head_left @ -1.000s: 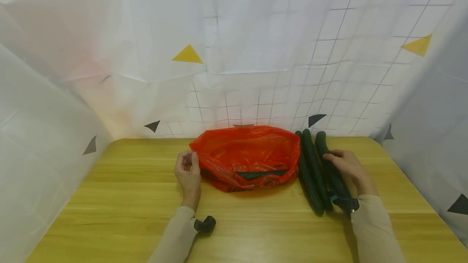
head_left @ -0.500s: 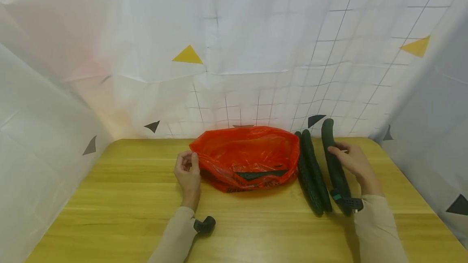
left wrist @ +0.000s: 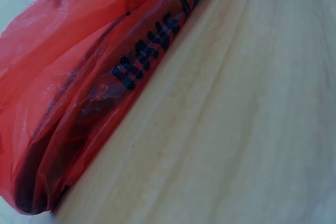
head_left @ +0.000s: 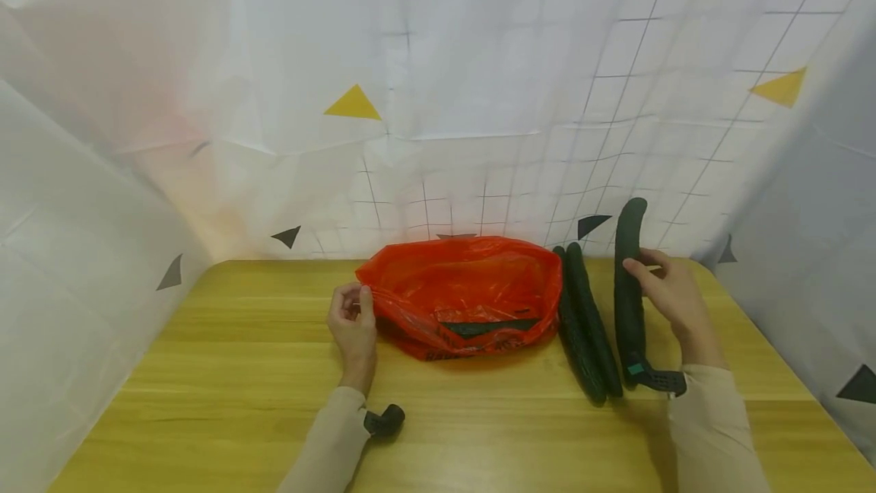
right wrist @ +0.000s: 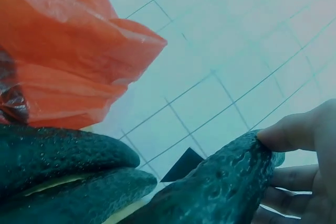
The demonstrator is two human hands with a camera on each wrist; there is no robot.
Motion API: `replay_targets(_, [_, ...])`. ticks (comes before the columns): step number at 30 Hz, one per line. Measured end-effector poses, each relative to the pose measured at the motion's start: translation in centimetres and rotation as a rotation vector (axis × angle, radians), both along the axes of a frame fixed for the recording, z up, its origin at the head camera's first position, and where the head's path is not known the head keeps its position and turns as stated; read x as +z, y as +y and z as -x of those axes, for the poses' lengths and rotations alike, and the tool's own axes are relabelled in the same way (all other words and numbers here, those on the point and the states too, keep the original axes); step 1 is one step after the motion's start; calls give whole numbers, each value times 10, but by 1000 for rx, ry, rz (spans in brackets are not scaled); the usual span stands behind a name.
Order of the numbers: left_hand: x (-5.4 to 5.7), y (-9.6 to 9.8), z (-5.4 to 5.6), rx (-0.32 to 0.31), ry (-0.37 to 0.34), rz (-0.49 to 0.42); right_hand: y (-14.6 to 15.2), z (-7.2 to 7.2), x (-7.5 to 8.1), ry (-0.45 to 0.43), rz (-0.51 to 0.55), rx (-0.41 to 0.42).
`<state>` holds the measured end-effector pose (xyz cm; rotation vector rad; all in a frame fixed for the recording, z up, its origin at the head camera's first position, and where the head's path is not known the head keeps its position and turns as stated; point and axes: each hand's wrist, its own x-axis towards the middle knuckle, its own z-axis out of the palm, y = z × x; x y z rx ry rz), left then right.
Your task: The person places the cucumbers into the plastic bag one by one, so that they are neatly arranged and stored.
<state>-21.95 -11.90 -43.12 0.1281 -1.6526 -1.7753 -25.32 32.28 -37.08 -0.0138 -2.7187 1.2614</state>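
Right hand has thumb and fingers clamped on a cucumber, far end tipped up, just right of two lying cucumbers; left hand pinches the left rim of the red plastic bag, mouth gaping, another cucumber inside; the danger, I'd judge: a light fingertip hold could let the long one pivot and drop; a slack left pinch could let that thin rim sag.

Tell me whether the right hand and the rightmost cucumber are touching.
Touching: the right wrist view shows the right hand with its thumb against the rightmost cucumber.
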Motion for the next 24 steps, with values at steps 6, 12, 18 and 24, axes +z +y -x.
replay_targets(6, [-1, -1, 0, -10, -10, -9, -3, -4, 7, -4, 54, -17])
replay_targets(12, [0, 0, 0, -6, -19, -10, -6, -10, 14, 44, 150, -70])
replay_targets(18, [2, 1, 0, 11, 4, 5, -10, -12, 20, 171, 209, -101])
replay_targets(24, [2, 1, 0, 24, 16, 14, -12, -15, 25, 224, 343, -100])
